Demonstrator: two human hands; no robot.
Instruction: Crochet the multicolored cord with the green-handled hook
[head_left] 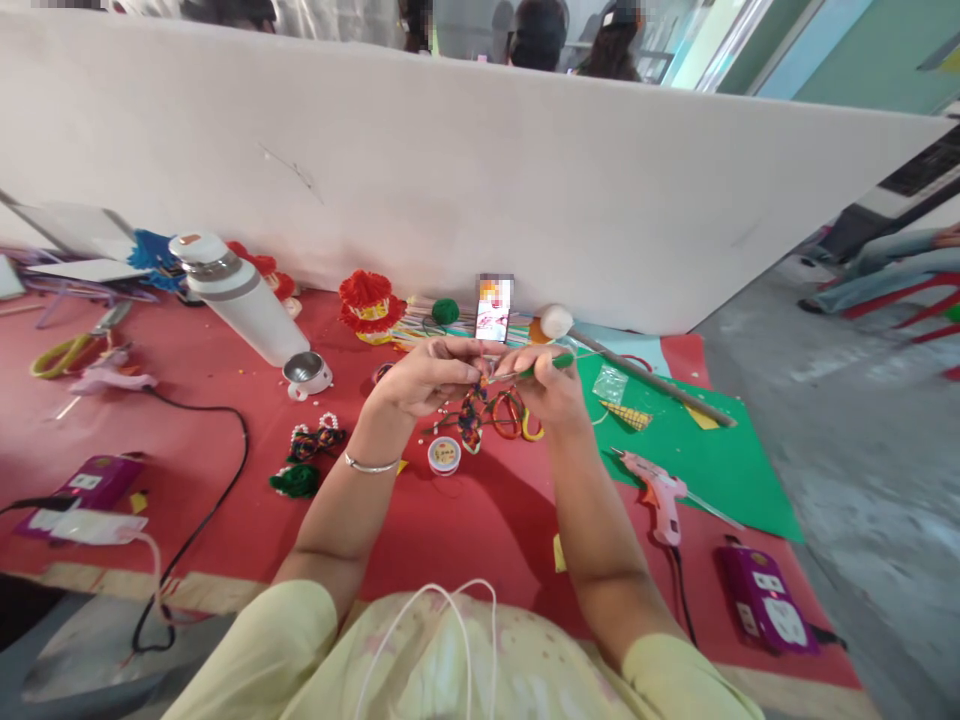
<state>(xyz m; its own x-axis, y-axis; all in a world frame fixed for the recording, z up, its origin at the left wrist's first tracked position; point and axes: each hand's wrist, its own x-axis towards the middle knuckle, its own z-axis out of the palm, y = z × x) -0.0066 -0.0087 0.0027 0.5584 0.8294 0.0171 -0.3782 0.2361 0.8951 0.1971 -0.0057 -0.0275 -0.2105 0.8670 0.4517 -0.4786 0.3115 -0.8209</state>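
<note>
My left hand (424, 378) is closed in a pinch on a multicoloured woven thread piece (472, 415) that hangs below my fingers. My right hand (544, 385) is closed around a green-handled crochet hook (541, 367), whose metal tip points left into the thread piece between my hands. Red and orange thread loops (514, 415) dangle under my right hand. A small round spool of clear cord (444, 455) lies on the red mat (465, 520) just below. A silver bangle sits on my left wrist.
A phone (494, 308) leans on the white board behind. A white bottle (240, 300) and metal cup (306, 372) lie left. A pink glue gun (660, 495), green sheet (705, 450), long stick (652, 378), purple power strips (765, 600), black cable, scissors and yarn ornaments surround me.
</note>
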